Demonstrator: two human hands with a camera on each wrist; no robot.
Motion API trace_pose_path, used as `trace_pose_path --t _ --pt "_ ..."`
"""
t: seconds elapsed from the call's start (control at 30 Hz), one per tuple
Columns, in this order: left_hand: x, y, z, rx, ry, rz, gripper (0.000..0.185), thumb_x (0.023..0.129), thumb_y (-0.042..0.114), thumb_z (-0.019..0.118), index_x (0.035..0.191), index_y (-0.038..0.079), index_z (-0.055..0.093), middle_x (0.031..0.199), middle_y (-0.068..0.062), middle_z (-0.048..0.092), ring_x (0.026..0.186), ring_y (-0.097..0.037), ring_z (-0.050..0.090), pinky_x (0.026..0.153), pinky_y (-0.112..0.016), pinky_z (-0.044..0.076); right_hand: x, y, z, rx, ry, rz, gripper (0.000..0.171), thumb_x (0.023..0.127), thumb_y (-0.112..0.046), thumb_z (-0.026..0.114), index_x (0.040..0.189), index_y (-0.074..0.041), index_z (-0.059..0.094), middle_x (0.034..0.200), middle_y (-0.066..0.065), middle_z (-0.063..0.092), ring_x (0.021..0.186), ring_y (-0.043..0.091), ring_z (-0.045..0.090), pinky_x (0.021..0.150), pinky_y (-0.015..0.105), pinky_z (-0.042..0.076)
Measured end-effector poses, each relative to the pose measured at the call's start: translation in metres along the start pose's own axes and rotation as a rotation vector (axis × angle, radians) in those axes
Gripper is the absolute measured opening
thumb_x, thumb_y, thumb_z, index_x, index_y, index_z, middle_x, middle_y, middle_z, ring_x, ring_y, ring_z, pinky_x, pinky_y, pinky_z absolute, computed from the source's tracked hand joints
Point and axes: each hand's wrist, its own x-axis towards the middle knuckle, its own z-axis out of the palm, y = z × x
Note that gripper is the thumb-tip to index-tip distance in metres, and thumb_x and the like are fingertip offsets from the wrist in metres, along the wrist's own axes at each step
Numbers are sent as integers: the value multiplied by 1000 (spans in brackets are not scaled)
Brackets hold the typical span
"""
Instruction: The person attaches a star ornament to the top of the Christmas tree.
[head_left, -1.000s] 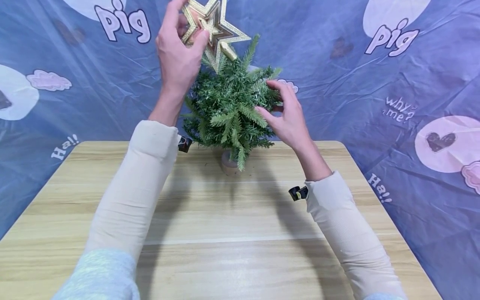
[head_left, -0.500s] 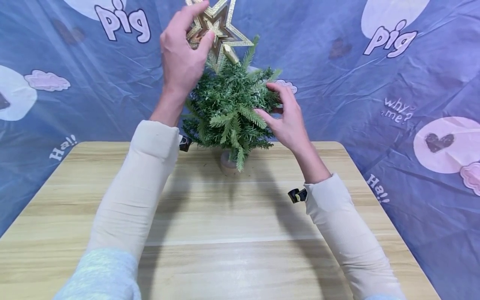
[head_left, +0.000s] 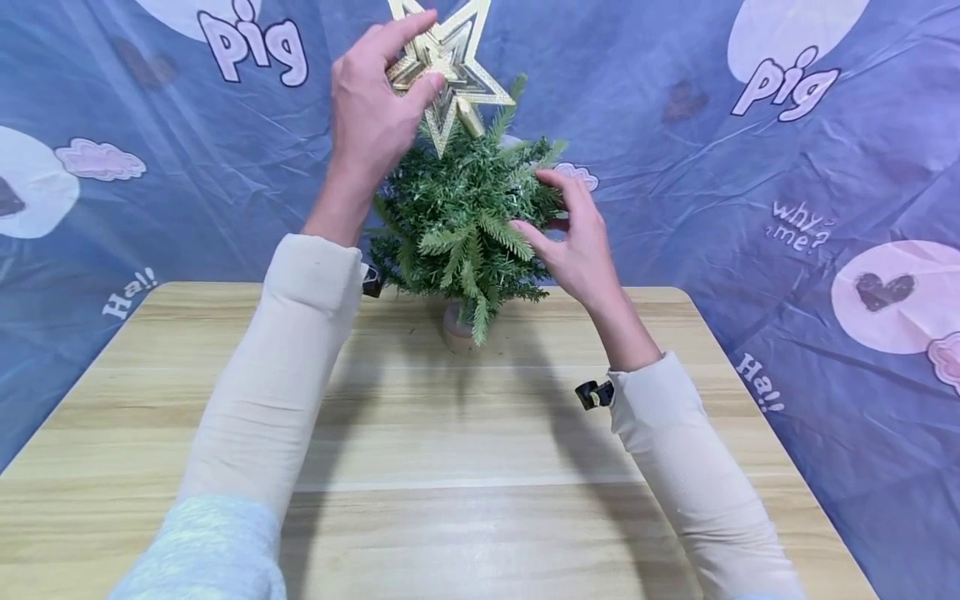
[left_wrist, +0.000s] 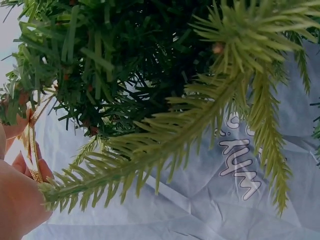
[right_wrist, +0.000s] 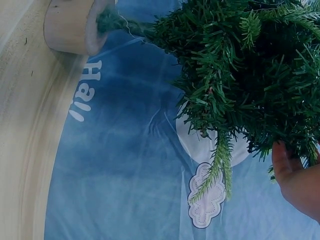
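A small green artificial tree (head_left: pixel 457 208) stands on a round wooden base (head_left: pixel 452 331) at the far edge of the table (head_left: pixel 465 433). My left hand (head_left: pixel 416 54) pinches a gold glitter star (head_left: pixel 459 73) just above the tree's top, its lower stem touching the upper needles. My right hand (head_left: pixel 536 202) grips the foliage on the tree's right side, thumb in front and fingers behind. The left wrist view shows branches (left_wrist: pixel 150 75), the star's edge (left_wrist: pixel 33 150) and my fingers (left_wrist: pixel 20 200). In the right wrist view are the base (right_wrist: pixel 70 27), the tree (right_wrist: pixel 240 65) and one fingertip (right_wrist: pixel 295 175).
A blue printed cloth (head_left: pixel 750 167) with white clouds and words covers the wall behind and the floor around the table. The light wooden tabletop stretches toward me between my cream sleeves (head_left: pixel 277 367).
My left hand has shifted the star slightly to the right and turned it more upright over the treetop. The right hand has stayed on the branches.
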Motion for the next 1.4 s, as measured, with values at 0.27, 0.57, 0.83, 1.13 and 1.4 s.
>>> trace_pose_path --t 0.27,0.57,0.83,1.13,1.4 --pt "-1 4 1 97 -12 49 46 82 18 71 124 30 59 122 3 62 110 -6 52 98 -13 32 -1 1 1 3 12 -14 59 83 -13 69 135 -4 43 130 13 47 113 23 51 93 35 48" --pt "2 10 1 184 -93 75 46 84 20 69 127 31 55 126 3 60 115 -6 51 102 -12 29 0 5 2 -12 33 -3 58 84 -13 68 136 -6 43 128 13 49 112 23 52 92 34 49" --pt "7 8 0 327 -144 164 46 86 24 66 129 34 53 126 6 59 115 -5 50 100 -14 31 3 12 4 2 27 -7 58 83 -15 70 135 -8 45 128 12 51 113 22 52 93 33 48" --pt "9 11 -1 373 -188 292 43 88 24 64 129 31 54 124 6 60 107 -8 53 96 -19 37 13 39 9 -22 32 5 58 82 -26 72 134 -24 46 124 -1 55 112 9 50 91 25 45" --pt "11 13 0 427 -205 365 42 90 22 61 130 30 54 119 2 62 108 -12 52 101 -21 35 10 31 9 6 7 15 58 83 -20 70 136 -19 45 125 5 54 112 13 51 93 26 45"
